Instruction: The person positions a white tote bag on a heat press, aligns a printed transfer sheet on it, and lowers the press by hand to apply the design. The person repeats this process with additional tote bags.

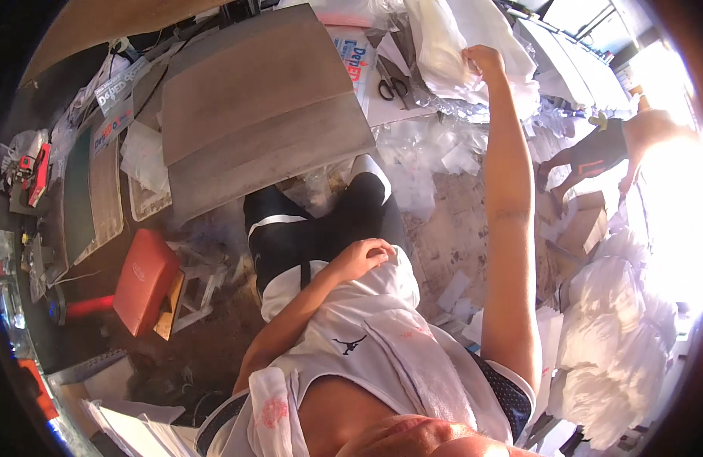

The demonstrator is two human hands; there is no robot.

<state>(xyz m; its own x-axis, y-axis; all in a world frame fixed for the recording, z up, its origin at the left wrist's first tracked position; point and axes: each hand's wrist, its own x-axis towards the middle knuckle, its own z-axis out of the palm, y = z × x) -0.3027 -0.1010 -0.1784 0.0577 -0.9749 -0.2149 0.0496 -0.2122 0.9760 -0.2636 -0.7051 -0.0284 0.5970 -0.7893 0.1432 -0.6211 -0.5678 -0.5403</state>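
My right arm stretches out to the far right, where my right hand (485,62) pinches the edge of a white cloth (441,42) on a pile of folded white fabric. The pile lies on crinkled clear plastic. My left hand (359,260) rests on my lap over the white shirt, its fingers loosely bent and nothing in them. Black-handled scissors (393,87) lie just left of the pile. In front of my knees, a wide grey-brown board (260,99) stands on its support.
Printed sheets (115,103) and more boards (100,190) line the left side. A red padded seat-like block (146,282) stands near my left. To the right are a large white bundle (610,335), a cardboard box (586,225) and another person (595,148). Plastic scraps litter the floor.
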